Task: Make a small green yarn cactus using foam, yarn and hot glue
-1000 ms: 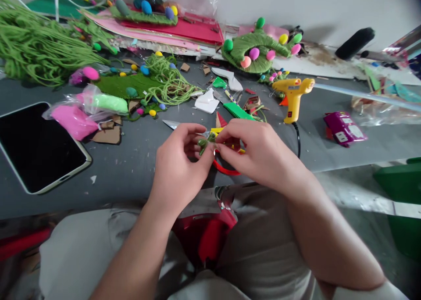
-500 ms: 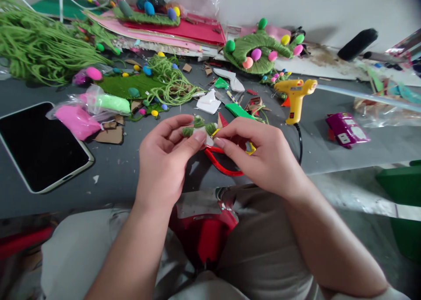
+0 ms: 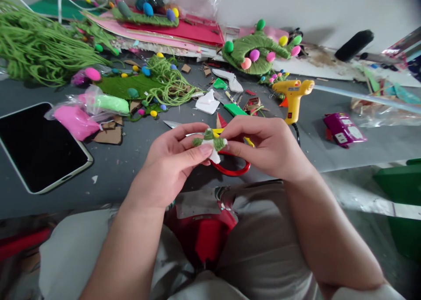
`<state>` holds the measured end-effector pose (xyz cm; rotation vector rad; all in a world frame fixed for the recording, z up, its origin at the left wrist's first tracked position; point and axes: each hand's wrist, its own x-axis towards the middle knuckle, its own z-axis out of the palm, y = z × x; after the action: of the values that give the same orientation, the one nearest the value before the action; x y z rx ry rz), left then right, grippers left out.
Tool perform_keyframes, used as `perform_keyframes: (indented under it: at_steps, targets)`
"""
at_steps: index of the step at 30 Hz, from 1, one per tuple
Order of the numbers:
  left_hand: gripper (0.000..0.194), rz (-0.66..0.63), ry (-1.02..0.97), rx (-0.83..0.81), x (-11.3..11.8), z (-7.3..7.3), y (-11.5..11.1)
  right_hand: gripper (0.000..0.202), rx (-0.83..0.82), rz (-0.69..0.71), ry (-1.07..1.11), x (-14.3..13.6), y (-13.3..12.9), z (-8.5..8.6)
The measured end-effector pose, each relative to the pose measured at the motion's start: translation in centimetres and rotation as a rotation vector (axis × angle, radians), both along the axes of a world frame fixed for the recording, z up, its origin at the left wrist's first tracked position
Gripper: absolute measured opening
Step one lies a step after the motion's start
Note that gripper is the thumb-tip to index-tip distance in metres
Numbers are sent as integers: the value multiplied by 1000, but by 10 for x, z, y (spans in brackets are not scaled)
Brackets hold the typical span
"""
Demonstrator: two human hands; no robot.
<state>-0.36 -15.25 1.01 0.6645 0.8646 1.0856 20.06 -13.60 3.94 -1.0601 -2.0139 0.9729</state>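
Observation:
A small white star (image 3: pixel 216 155) with several points wrapped in green yarn is between my hands above the table's front part. My left hand (image 3: pixel 167 162) is closed on it, thumb pressed on its white middle. My right hand (image 3: pixel 263 144) pinches at its right-hand green point; whether a yarn end is between those fingertips is hidden. A bit of yellow shows behind the star. Scissors with red handles (image 3: pixel 233 173) lie on the table just under my hands, their blade tip showing to the left.
A yellow glue gun (image 3: pixel 292 96) stands right of centre, its cord running down. Green yarn (image 3: pixel 39 45) heaps at the back left. A dark-screened tablet (image 3: pixel 36 146), a pink clay bag (image 3: pixel 75 120), a purple packet (image 3: pixel 345 129) and a green yarn-wrapped shape with coloured balls (image 3: pixel 243 52) lie around.
Both hands have brought the star slightly down and to the right. More of its white part shows now, and the scissors' blade tip has come into sight.

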Motion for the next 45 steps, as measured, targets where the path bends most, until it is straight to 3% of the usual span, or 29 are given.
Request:
perform_keyframes:
  at_steps: [9, 15, 21, 30, 45]
  targets:
    - [36, -83, 457, 223, 1, -6, -5, 13, 116, 244, -284, 13, 14, -2]
    - [31, -80, 724, 389, 6, -11, -10, 11, 100, 146, -543, 7, 10, 0]
    - [32, -28, 754, 392, 10, -10, -9, 10, 93, -12, -624, -1, -1, 7]
    - [29, -52, 649, 329, 9, -13, -9, 13, 141, -57, -620, -5, -9, 8]
    - [32, 173, 777, 464, 16, -15, -14, 12, 182, -206, -543, -16, -18, 6]
